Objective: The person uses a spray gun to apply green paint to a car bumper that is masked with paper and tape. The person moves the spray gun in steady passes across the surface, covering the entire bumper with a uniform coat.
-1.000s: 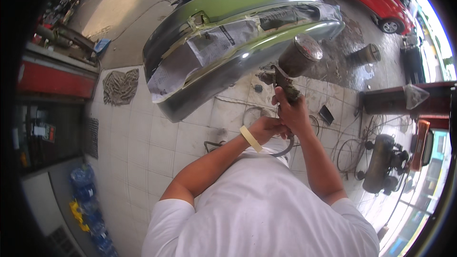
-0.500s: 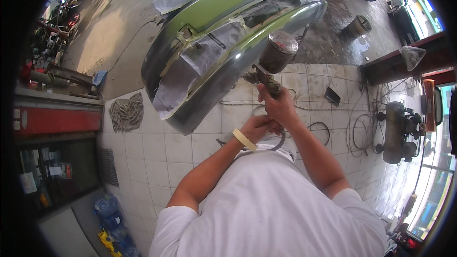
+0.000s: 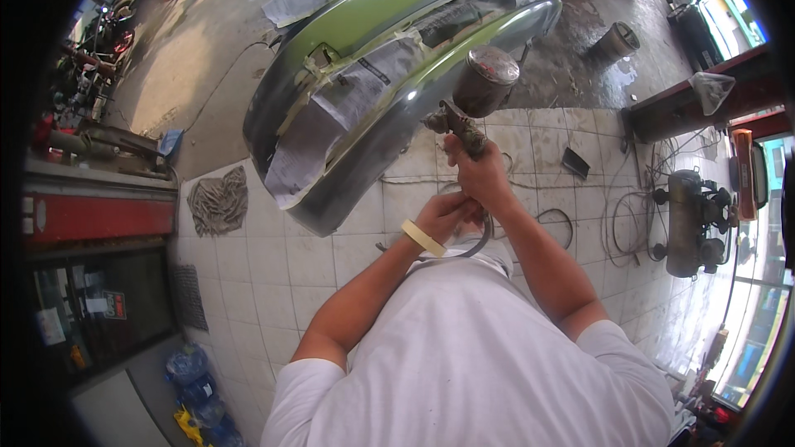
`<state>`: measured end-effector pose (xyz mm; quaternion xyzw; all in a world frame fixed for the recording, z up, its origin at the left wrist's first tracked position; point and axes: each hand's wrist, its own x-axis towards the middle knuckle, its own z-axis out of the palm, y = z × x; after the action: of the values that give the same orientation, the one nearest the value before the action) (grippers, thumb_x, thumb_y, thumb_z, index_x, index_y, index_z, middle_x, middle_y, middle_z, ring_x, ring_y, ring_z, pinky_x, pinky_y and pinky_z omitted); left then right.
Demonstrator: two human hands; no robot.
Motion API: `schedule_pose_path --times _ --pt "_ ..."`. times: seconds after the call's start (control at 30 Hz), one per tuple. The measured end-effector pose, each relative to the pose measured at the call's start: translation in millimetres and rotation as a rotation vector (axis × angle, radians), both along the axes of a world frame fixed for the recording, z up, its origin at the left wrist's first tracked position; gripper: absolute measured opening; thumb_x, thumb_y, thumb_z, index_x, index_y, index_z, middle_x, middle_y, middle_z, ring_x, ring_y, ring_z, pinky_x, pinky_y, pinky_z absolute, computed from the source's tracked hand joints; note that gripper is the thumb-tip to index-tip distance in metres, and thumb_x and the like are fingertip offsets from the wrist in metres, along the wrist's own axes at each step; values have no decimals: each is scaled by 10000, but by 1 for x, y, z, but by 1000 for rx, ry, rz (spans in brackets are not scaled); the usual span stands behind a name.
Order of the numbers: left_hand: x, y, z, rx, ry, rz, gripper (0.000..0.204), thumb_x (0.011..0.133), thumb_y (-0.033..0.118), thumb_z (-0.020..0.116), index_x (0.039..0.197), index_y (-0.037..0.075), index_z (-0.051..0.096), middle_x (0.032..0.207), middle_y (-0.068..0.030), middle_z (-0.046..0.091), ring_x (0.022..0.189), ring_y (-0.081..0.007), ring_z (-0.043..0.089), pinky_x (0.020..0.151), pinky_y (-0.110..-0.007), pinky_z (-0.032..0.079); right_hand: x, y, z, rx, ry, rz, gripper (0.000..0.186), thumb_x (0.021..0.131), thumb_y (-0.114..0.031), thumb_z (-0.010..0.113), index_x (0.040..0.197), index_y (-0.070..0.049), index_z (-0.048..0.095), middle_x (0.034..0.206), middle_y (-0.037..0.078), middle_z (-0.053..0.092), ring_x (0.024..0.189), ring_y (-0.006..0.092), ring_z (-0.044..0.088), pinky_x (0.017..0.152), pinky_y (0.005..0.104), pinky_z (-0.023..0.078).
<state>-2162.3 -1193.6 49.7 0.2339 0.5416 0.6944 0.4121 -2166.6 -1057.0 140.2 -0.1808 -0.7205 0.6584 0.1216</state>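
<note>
My right hand (image 3: 484, 177) is wrapped around the handle of a spray gun (image 3: 470, 136), whose round metal cup (image 3: 484, 87) sits on top, tilted and stained. Just below, my left hand (image 3: 445, 215) is closed at the bottom of the handle, where a dark air hose (image 3: 485, 238) meets it; its fingertips are partly hidden. A roll of masking tape (image 3: 424, 237) hangs around my left wrist. Beyond the gun stands a car bumper (image 3: 364, 141), grey and green, partly covered with taped newspaper (image 3: 364, 87). The gun and the bumper look apart.
On the tiled floor (image 3: 265, 281) lie a crumpled rag (image 3: 218, 201), a small dark flat piece (image 3: 575, 163) and loops of hose (image 3: 617, 219). A metal can (image 3: 614, 43) stands beyond the tiles. An air compressor (image 3: 694, 223) is at right, and blue water bottles (image 3: 195, 385) at lower left.
The spray gun and both hands have shifted only slightly, with the cup tilting a little. My grip looks the same. The whole view has turned slightly.
</note>
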Motion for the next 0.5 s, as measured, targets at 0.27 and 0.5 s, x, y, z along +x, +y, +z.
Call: schedule_pose_path --times 0.27,0.5 --pt "4 2 -1 3 -5 38 276 1079 202 530 1147 -25 673 951 -44 706 883 -110 661 823 -278 496 4 5 7 9 -137 62 446 939 -455 736 1163 -73 691 718 17 627 661 122 546 617 321 473" --pt "5 -9 -9 23 -12 57 278 1072 193 545 1160 -39 673 967 -60 714 886 -124 669 830 -285 507 3 -7 4 110 -92 130 401 948 -422 731 1100 -54 680 677 21 601 624 131 521 597 328 468"
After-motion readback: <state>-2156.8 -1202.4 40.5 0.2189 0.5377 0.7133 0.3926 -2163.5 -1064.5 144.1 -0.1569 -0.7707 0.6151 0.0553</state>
